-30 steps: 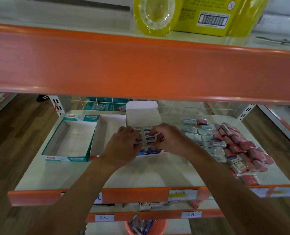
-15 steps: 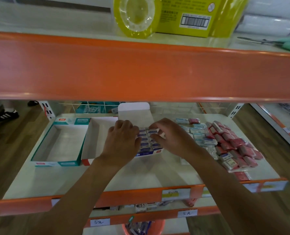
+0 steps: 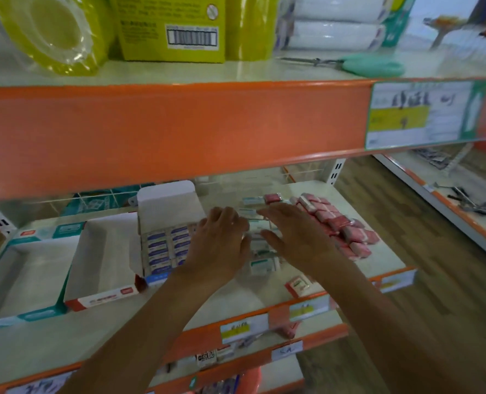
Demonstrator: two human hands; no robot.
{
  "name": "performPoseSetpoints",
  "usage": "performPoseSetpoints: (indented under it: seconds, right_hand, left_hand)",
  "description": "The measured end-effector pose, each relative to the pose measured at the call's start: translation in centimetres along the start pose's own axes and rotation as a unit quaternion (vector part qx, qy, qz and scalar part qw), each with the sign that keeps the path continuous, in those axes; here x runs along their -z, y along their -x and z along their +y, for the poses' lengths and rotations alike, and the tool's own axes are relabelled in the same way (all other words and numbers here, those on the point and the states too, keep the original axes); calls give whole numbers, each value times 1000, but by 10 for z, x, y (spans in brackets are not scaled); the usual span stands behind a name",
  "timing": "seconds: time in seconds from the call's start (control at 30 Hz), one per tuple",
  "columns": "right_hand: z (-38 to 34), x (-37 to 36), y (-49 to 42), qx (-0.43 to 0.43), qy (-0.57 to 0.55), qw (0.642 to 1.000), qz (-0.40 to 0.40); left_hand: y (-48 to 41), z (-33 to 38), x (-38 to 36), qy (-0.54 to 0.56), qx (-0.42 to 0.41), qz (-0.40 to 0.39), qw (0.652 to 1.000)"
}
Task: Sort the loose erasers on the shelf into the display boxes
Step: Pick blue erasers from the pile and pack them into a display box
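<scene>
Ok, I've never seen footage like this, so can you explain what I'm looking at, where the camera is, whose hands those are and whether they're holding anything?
There is no machine here. A person wears one wide-angle camera on the head, looking forward and down, so the left hand and right hand reach in from the bottom of the picture. They work on a shop shelf with an orange edge. On it stand three display boxes: a teal-trimmed box and a red-trimmed box, both empty, and a blue box packed with blue-labelled erasers. To the right lie loose teal-labelled erasers and a pile of pink-wrapped erasers. Both hands are spread over the teal-labelled ones, fingers fairly straight. Neither plainly grips anything.
</scene>
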State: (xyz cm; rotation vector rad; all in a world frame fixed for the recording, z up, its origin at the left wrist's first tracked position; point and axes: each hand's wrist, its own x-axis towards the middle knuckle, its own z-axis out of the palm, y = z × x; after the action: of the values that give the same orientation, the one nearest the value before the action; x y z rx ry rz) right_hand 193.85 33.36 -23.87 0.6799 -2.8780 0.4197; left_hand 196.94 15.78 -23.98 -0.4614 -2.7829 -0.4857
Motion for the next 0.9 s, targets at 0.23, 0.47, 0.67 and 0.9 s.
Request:
performPoseSetpoints:
  seconds: [0.23, 0.47, 0.67, 0.9]
  right_hand:
    - [44, 11, 37, -25, 5, 999, 24]
    - [78, 18, 64, -35, 22, 998, 56]
    - [96, 17, 74, -24, 30, 999, 36]
    - [109, 15, 80, -12, 21, 999, 31]
  left_hand:
    - [-17, 40, -23, 19, -29, -48, 998]
    - [-25, 70, -45, 28, -88, -43, 995]
    - [-33, 89, -58, 30, -92, -56, 994]
    - [-32, 108, -72, 21, -93, -81, 992]
